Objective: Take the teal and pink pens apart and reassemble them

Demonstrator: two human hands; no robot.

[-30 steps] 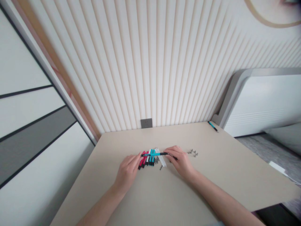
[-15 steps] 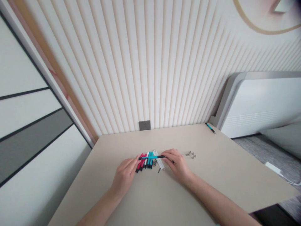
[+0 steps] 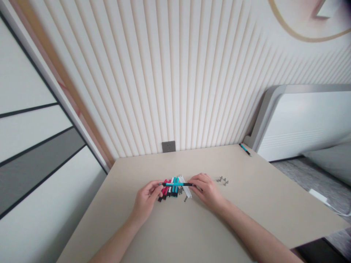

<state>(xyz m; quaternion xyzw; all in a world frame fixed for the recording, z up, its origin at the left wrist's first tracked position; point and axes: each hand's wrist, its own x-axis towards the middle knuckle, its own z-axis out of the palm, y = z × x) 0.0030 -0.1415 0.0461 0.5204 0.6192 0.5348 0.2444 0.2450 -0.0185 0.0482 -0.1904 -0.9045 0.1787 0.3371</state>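
Observation:
A blue and black pen (image 3: 178,184) is held level above the table between my two hands. My left hand (image 3: 148,193) pinches its left end with thumb and fingers. At the pen's right end, the fingertips of my right hand (image 3: 205,188) are closed on the black part. Under the pen lie several pen barrels in red (image 3: 163,194), white (image 3: 170,190) and blue (image 3: 175,190), each with a black section. Thin white refills (image 3: 186,188) lie to their right, and small grey parts (image 3: 180,190) are partly hidden between them.
Several small grey cone-like pieces (image 3: 222,180) lie right of my right hand. Another blue and black pen (image 3: 245,149) rests at the table's (image 3: 170,226) far right corner. A dark wall socket (image 3: 168,146) sits behind the table, and a bed headboard (image 3: 296,117) stands at the right.
My left fingers have shifted their grip at the pen's left end, and its printing has turned. My right hand stays at the other end. The view has tilted slightly.

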